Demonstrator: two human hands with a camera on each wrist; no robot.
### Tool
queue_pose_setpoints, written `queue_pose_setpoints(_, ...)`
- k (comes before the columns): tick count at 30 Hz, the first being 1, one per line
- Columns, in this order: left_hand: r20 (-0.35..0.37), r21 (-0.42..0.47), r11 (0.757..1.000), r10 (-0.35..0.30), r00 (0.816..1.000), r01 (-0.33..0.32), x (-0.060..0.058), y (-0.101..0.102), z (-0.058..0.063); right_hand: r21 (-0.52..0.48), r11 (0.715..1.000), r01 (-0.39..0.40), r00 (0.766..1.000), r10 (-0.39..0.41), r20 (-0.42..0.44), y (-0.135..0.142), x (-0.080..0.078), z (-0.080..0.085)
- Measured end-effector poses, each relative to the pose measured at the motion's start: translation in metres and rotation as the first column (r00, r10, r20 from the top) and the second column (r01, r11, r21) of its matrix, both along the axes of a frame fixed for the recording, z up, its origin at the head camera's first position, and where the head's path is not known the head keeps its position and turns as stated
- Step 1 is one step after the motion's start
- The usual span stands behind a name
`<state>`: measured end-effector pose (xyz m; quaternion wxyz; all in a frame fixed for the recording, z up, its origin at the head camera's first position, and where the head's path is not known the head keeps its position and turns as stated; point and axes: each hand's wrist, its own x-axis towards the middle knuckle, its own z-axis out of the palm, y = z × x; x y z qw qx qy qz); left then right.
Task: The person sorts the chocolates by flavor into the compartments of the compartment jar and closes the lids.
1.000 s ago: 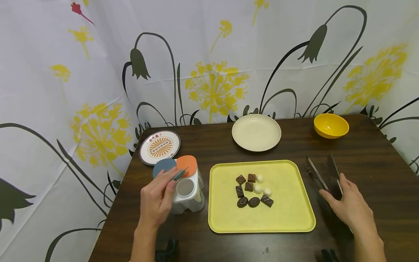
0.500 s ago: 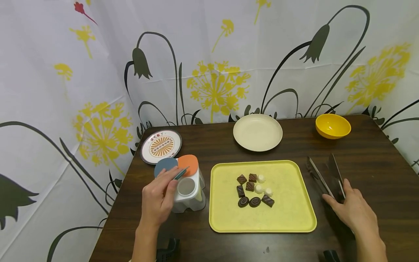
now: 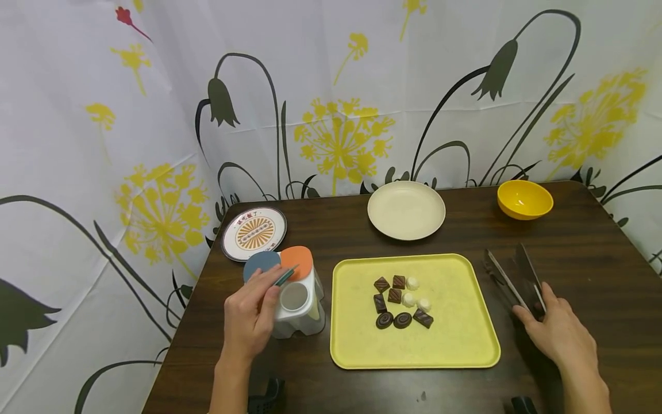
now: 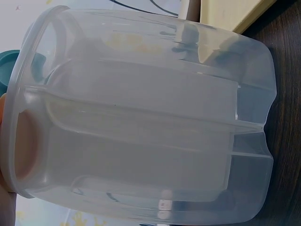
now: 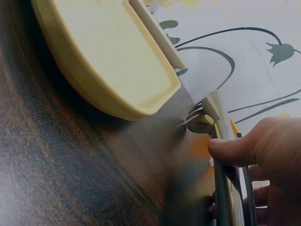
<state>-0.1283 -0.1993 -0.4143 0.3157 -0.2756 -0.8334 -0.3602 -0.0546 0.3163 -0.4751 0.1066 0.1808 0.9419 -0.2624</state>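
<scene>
My left hand pinches a raised teal lid on a multi-compartment container. Blue and orange lids cover its two far compartments, while a near round compartment stands open. The left wrist view shows the container's translucent wall up close, with part of the teal lid at the left edge. On the right, my right hand grips metal tongs, whose arms are spread apart with nothing between them. In the right wrist view, the thumb presses one side of the tongs.
A yellow tray with several dark chocolates and white pieces lies between my hands. Behind are a patterned plate, a cream plate and a yellow bowl. A patterned cloth hangs beyond the table's far edge.
My right hand has shifted very slightly back along the tongs. The left hand, the teal lid and the things on the tray have stayed in place.
</scene>
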Motion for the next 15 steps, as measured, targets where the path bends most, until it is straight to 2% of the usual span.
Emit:
queue_pose_setpoints(4,0.01,-0.001,1.0,0.0,1.0,0.0,-0.001,0.0,0.0,-0.008,1.0,0.016,0.999,-0.016,-0.028,0.0,0.002,0.002)
queue_pose_setpoints(9,0.009,0.001,1.0,0.003,1.0,-0.003,-0.001,0.0,-0.001,-0.006,0.999,0.032,0.992,-0.032,-0.12,-0.002,0.006,0.008)
queue_pose_setpoints(12,0.008,0.003,1.0,0.007,1.0,-0.007,0.0,0.0,0.0,0.002,0.999,0.042,0.978,-0.041,-0.203,-0.005,0.007,0.013)
queue_pose_setpoints(15,0.001,0.007,1.0,0.009,1.0,-0.009,0.0,0.0,0.0,0.003,1.0,0.027,0.949,-0.025,-0.313,-0.009,0.007,0.016)
